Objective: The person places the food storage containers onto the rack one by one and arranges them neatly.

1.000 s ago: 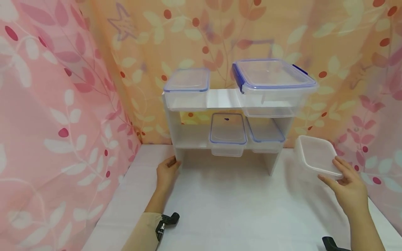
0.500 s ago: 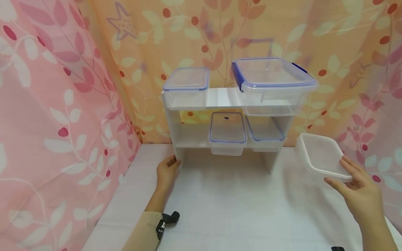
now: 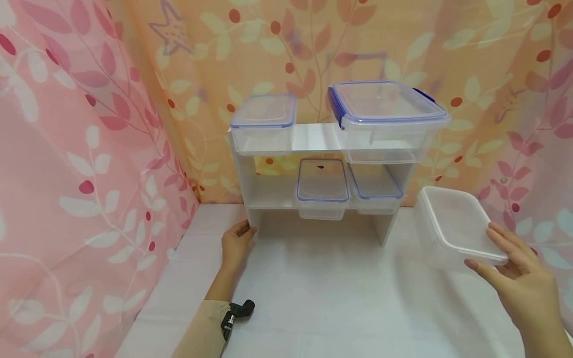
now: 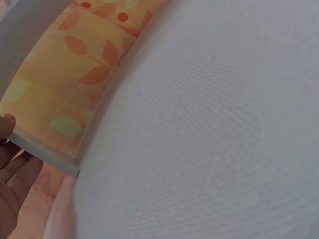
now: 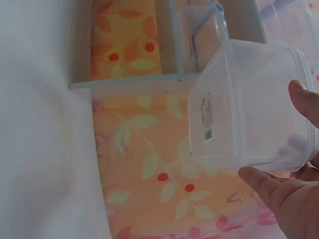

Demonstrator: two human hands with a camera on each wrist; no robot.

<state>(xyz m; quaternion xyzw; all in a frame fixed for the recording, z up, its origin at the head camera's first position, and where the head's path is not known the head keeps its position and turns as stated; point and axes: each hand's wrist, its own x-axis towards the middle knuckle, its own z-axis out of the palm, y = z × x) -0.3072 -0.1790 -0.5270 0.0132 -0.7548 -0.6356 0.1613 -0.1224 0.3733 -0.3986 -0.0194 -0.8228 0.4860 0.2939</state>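
My right hand (image 3: 524, 283) grips the near right corner of a clear plastic food container (image 3: 461, 228) with a white lid, thumb on one side and fingers on the other. It is held above the table, right of a white two-tier shelf (image 3: 317, 137). A label shows on its base in the right wrist view, where the container (image 5: 249, 109) hangs beyond the thumb. At the shelf's left side, my left hand (image 3: 237, 243) pinches the lower front edge of the side panel (image 4: 47, 154) between thumb and fingers.
On the shelf top sit a small blue-rimmed container (image 3: 264, 124) and a large one with blue clips (image 3: 389, 119). Two more blue-rimmed containers, a middle one (image 3: 322, 181) and a right one (image 3: 376, 184), jut from the lower tier. Floral curtains (image 3: 201, 64) surround the white table (image 3: 313, 298).
The right hand has moved slightly right and nearer with the white-lidded container, which looks a little larger. My left hand keeps its place on the side panel.
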